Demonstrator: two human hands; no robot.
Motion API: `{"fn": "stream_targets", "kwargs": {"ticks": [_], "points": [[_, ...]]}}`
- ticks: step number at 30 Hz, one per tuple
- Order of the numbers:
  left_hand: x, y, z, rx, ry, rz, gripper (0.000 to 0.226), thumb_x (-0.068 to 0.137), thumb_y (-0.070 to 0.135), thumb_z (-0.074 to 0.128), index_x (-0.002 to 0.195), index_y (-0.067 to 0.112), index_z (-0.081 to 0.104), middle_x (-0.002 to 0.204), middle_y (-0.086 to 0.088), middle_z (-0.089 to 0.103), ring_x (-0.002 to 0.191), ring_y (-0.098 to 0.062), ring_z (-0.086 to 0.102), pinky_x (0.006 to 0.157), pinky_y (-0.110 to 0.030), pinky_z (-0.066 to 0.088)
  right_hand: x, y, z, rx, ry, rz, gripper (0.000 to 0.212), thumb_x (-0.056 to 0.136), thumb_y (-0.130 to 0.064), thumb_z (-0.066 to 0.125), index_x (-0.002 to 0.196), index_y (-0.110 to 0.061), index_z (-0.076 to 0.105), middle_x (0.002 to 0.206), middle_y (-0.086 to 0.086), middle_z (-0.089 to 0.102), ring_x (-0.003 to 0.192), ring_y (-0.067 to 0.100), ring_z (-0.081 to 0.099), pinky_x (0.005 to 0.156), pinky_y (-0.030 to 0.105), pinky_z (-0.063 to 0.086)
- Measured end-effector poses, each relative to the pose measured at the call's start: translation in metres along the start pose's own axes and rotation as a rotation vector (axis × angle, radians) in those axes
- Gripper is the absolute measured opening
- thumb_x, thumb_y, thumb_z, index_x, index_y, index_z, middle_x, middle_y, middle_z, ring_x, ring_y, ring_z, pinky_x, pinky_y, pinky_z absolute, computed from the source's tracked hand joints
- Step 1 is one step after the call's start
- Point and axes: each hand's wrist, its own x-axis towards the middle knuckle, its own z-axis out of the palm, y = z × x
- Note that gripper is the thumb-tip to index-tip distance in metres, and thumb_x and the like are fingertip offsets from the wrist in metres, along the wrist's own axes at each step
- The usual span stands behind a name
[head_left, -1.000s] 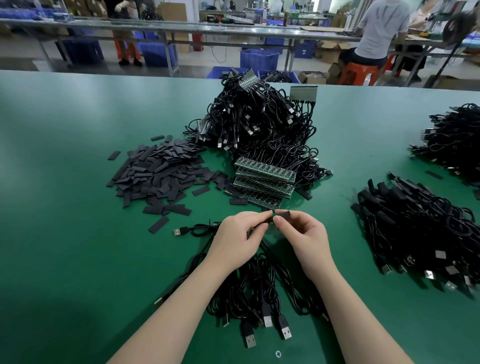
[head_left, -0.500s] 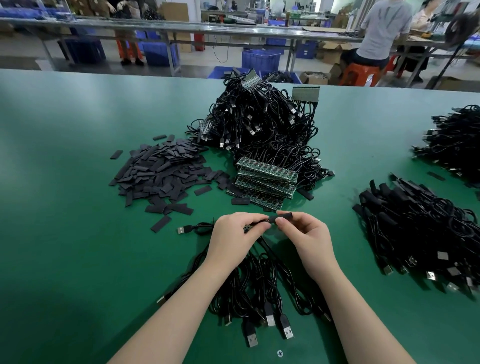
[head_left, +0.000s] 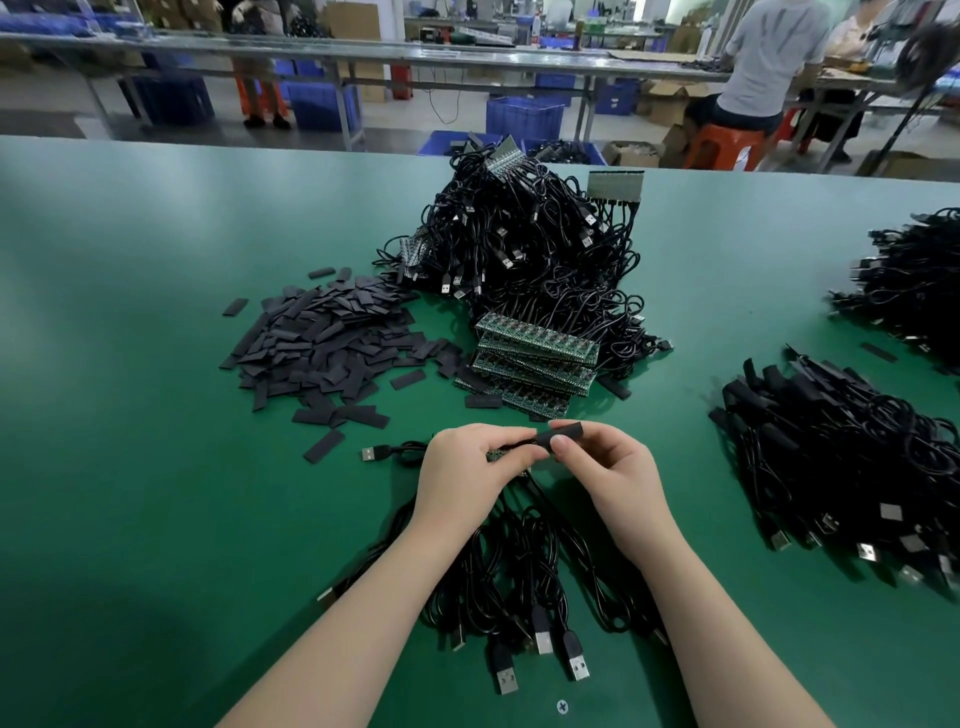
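- Here, our left hand (head_left: 467, 470) and right hand (head_left: 615, 480) meet just above the green surface (head_left: 130, 415), close in front of us, and the work sits between them.
- The left fingers (head_left: 493, 439) are curled and clamped on a small green circuit board (head_left: 496, 455) at the end of a black cable (head_left: 400, 449). Only a sliver of the board shows.
- The right fingers (head_left: 602, 436) pinch a black sleeve (head_left: 563, 434), a short flattened tube with a matte, rubbery look.
- The relation that matters: the sleeve lies directly right of the board, and its long axis runs left to right in line with it. We judge that the next move is a straight slide of the sleeve leftward over the board. The right hand is the one placed to drive it while the left steadies.
- How far the sleeve's mouth already covers the board we cannot tell, because the fingers hide the joint.
- Under our wrists lies a loose bundle of cables (head_left: 519, 571), thin, glossy and round, with metal-tipped USB plugs (head_left: 574, 660).
- Beyond are a heap of flat spare sleeves (head_left: 332, 343), stacked board strips (head_left: 535, 358) and a tangled cable mound (head_left: 530, 249). To the right is a sleeved pile (head_left: 841, 457).
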Motion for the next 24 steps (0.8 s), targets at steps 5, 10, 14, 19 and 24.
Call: {"fn": "stream_targets", "kwargs": {"ticks": [5,10,14,19,24], "points": [[0.0002,0.0012,0.0004,0.021,-0.018,-0.012,0.018,0.078,0.042,0.076,0.089,0.028,0.079,0.080,0.018,0.073,0.081,0.003,0.065,0.073,-0.018,0.048,0.0001,0.0011,0.0003,-0.018,0.007,-0.009,0.010,0.088,-0.011,0.073,0.088,-0.021,0.076,0.095,-0.005,0.077,0.082,0.007,0.067,0.077,0.018,0.053],[0.0013,0.0016,0.0006,0.080,-0.046,0.023,0.020,0.082,0.039,0.073,0.097,0.026,0.079,0.089,0.016,0.073,0.087,0.003,0.064,0.079,-0.016,0.048,0.0007,0.0019,0.0000,-0.007,0.000,-0.018,0.014,0.089,-0.010,0.072,0.090,-0.023,0.076,0.094,-0.001,0.076,0.080,0.007,0.066,0.077,0.020,0.053],[0.0023,0.0029,0.0009,0.086,-0.071,0.038,0.020,0.086,0.032,0.071,0.103,0.026,0.077,0.097,0.014,0.073,0.093,0.002,0.063,0.083,-0.016,0.048,0.0012,0.0019,0.0001,-0.013,0.020,-0.030,0.017,0.089,-0.012,0.071,0.088,-0.028,0.076,0.087,0.002,0.076,0.077,0.007,0.065,0.074,0.018,0.052],[0.0017,0.0054,-0.0002,0.082,-0.077,0.067,0.015,0.087,0.030,0.070,0.099,0.024,0.078,0.089,0.014,0.074,0.087,0.000,0.065,0.081,-0.023,0.050,0.0003,0.0014,-0.0009,-0.045,0.017,-0.042,0.023,0.089,-0.013,0.072,0.087,-0.036,0.076,0.088,0.005,0.076,0.075,0.008,0.063,0.072,0.020,0.051],[0.0005,0.0038,-0.0009,0.069,-0.086,0.049,0.014,0.086,0.031,0.071,0.096,0.024,0.079,0.088,0.013,0.074,0.086,0.000,0.065,0.081,-0.024,0.050,0.0005,0.0006,0.0004,-0.026,0.013,-0.022,0.016,0.089,-0.010,0.071,0.087,-0.025,0.075,0.081,-0.003,0.075,0.073,0.003,0.064,0.070,0.014,0.051]]}}
